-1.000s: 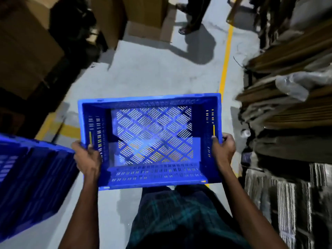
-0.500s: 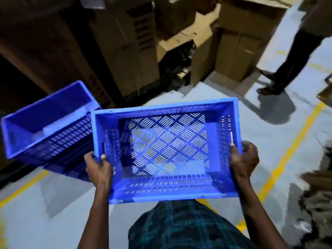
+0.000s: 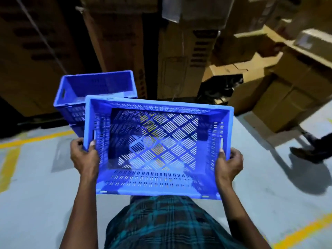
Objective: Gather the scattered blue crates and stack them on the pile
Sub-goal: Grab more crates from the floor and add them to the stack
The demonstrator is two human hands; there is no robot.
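Both hands, left hand and right hand, grip the carried crate by its sides, just short of the pile. Misjudge the alignment and its rim could catch, tipping the stack.

The picture is dim, with dark upper corners. The grey floor is brighter and carries soft shadows. Edges look blurred and bent.

Held crate hides pile front (lower crates unseen); bystander cropped.
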